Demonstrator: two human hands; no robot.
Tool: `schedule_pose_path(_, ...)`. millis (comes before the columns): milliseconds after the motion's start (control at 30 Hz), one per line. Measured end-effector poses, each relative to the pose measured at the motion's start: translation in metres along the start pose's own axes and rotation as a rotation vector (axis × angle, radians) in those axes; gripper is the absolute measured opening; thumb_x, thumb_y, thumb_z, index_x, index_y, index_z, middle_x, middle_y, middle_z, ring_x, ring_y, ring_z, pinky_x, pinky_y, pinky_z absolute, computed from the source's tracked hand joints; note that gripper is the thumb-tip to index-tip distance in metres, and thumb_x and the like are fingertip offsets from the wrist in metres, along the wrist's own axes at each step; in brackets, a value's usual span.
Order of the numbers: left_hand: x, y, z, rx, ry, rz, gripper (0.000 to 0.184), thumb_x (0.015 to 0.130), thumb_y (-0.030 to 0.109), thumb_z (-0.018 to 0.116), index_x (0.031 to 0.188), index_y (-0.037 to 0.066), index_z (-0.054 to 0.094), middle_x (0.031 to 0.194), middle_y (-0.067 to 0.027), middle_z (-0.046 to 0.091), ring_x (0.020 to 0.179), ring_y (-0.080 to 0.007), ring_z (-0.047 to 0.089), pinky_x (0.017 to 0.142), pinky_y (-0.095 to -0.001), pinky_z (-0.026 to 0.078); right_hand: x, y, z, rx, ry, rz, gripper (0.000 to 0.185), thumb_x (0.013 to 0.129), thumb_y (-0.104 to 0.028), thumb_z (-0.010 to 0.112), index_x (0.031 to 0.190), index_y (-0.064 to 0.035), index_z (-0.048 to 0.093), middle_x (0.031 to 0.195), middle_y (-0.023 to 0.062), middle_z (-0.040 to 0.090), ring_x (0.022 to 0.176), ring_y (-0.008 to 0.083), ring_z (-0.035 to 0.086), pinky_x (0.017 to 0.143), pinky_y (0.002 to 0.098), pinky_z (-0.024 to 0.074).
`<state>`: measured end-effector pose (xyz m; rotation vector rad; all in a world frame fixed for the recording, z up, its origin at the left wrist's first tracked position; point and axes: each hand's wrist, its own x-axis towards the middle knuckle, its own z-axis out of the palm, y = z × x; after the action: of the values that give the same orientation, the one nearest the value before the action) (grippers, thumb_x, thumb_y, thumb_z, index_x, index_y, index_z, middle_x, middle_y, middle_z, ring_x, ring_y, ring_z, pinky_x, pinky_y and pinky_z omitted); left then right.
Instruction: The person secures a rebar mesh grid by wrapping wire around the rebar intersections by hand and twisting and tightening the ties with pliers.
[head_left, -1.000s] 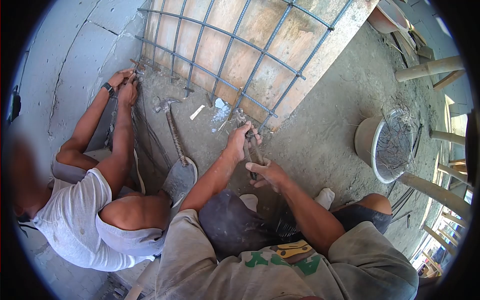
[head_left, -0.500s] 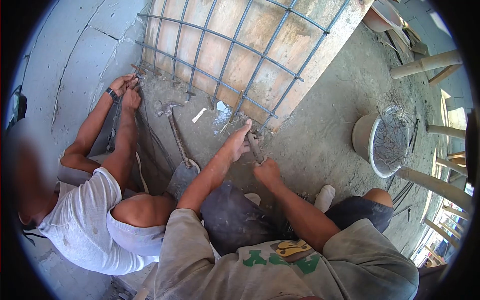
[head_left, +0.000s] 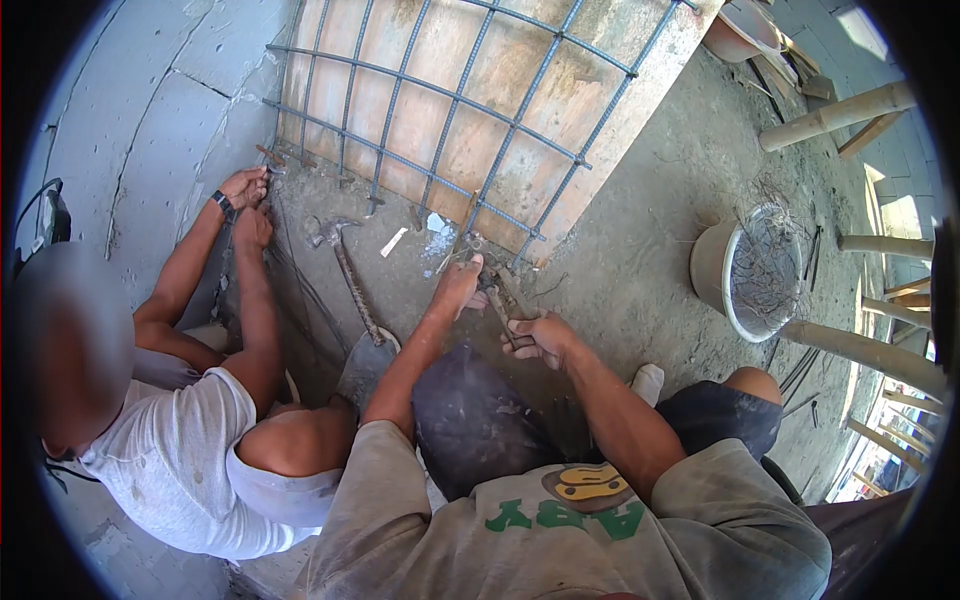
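My right hand [head_left: 540, 338] is closed round the lower end of a worn, rusty tool [head_left: 499, 300] that looks like pincers. It points away from me toward the foot of a rebar grid [head_left: 458, 97]. My left hand [head_left: 458, 286] is beside the tool's upper part, its thumb and fingers drawn together near the lowest bar ends. What those fingers pinch is too small to make out. The grid stands in front of a wooden board [head_left: 590, 190], just ahead of both hands.
At my left crouches a co-worker, both hands [head_left: 248, 205] low by the wall [head_left: 150, 110]. Between us lies a claw hammer [head_left: 350, 280]. A bucket [head_left: 712, 275] of tangled wire [head_left: 770, 265] stands at right, near bamboo poles [head_left: 840, 115]. White scraps [head_left: 394, 242] lie by the board.
My right hand has turned and loosened round the tool, its fingers now more visible. My left hand has shifted slightly down and left. The whole view has moved a little.
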<state>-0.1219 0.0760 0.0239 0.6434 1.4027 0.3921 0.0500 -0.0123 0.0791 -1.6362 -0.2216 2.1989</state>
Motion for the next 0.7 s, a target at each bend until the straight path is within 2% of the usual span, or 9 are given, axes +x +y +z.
schedule_pose_path(133,0.0,-0.001,-0.018,0.016,0.06,0.011,0.047,0.096,0.042,0.044,0.1,-0.002,0.06,0.072,-0.0125,0.063,0.056,-0.0221,0.064,0.05,-0.0302,0.05,-0.007,-0.01,0.008,-0.049,0.221,-0.11,0.026,0.086,-0.01,0.057,0.108,0.0023,0.054,0.09,0.0148,0.064,0.07,0.0239,0.068,0.055,0.0304,0.0563)
schedule_pose_path(233,-0.01,0.0,-0.029,-0.056,0.13,0.065,0.045,0.097,0.04,0.043,0.101,-0.001,0.06,0.068,-0.0081,0.061,0.052,-0.0185,0.06,0.045,-0.0279,0.046,-0.011,-0.02,0.003,-0.575,0.381,-0.087,0.027,0.08,-0.008,0.057,0.104,0.0053,0.056,0.091,0.0154,0.063,0.068,0.0244,0.067,0.055,0.0342,0.0577)
schedule_pose_path(333,-0.011,0.01,-0.04,-0.038,0.222,0.152,0.045,0.097,0.04,0.043,0.099,-0.001,0.062,0.061,-0.0041,0.055,0.046,-0.0143,0.053,0.042,-0.0268,0.043,-0.015,-0.026,-0.001,-0.649,0.293,-0.052,0.031,0.076,-0.009,0.058,0.104,0.0036,0.06,0.091,0.0164,0.064,0.066,0.0249,0.066,0.056,0.0326,0.0578)
schedule_pose_path(433,-0.005,0.03,-0.045,-0.054,0.261,0.208,0.046,0.096,0.04,0.044,0.096,-0.001,0.064,0.057,-0.0011,0.049,0.041,-0.0111,0.044,0.04,-0.0264,0.038,-0.061,-0.048,0.004,-0.716,0.191,-0.045,0.037,0.075,-0.012,0.055,0.107,0.0054,0.06,0.098,0.0228,0.066,0.091,0.0295,0.067,0.072,0.0375,0.0547)
schedule_pose_path(533,-0.022,0.061,-0.04,-0.024,0.172,0.21,0.044,0.097,0.042,0.044,0.097,0.002,0.062,0.055,0.0032,0.041,0.041,-0.0074,0.036,0.038,-0.0248,0.03,-0.059,-0.044,-0.025,-1.004,0.194,0.015,0.044,0.073,-0.011,0.06,0.117,-0.0066,0.061,0.09,0.0179,0.066,0.079,0.0272,0.067,0.063,0.0344,0.0568)
schedule_pose_path(633,-0.024,0.067,-0.029,-0.071,0.1,0.221,0.043,0.096,0.045,0.044,0.099,0.005,0.059,0.053,0.006,0.037,0.04,-0.0052,0.031,0.036,-0.0231,0.023,-0.047,-0.027,-0.06,-1.284,0.316,0.098,0.052,0.072,-0.018,0.063,0.122,-0.0071,0.058,0.108,0.0204,0.064,0.097,0.031,0.064,0.083,0.0394,0.0523)
schedule_pose_path(700,-0.025,0.07,-0.021,-0.153,0.133,0.256,0.043,0.096,0.046,0.044,0.099,0.006,0.058,0.052,0.0066,0.036,0.039,-0.0047,0.029,0.035,-0.0226,0.02,-0.067,-0.024,-0.058,-1.445,0.568,0.056,0.055,0.072,-0.023,0.064,0.125,-0.0073,0.056,0.117,0.0213,0.059,0.106,0.0324,0.059,0.093,0.0396,0.0456)
